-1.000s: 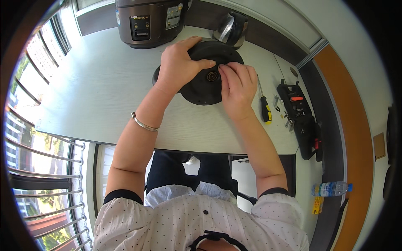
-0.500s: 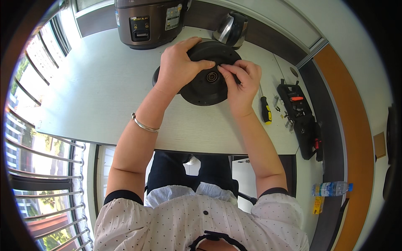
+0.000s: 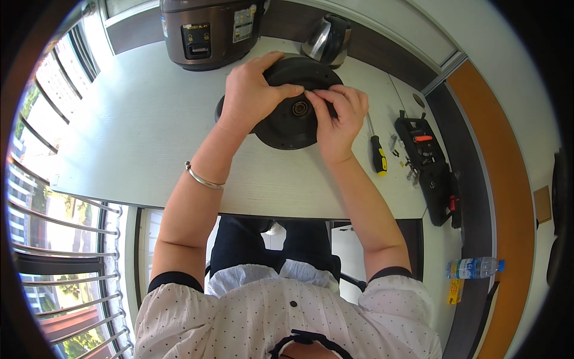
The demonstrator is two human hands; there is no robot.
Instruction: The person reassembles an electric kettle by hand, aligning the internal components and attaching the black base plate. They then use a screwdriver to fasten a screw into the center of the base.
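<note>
While both hands are busy on it, the one round black disc-shaped part (image 3: 287, 122) sits flat on the white bench (image 3: 119, 137), a bit past the middle toward the far edge. Left hand (image 3: 251, 96) is wrapped over the disc's upper left rim, thumb lying across the top face. Right hand (image 3: 338, 116) has its fingers bunched together, tips pinching at something by the small hub in the disc's centre; can't tell what exactly, too small. One silver bangle (image 3: 202, 178) on the left wrist. Elsewhere on the bench: one grey cooker-type appliance (image 3: 206, 30) at the back, one shiny metal kettle (image 3: 326, 39) just behind the disc, one screwdriver with a yellow and black handle (image 3: 376, 149) right of the right hand, and one black tool case (image 3: 430, 161) further right.
</note>
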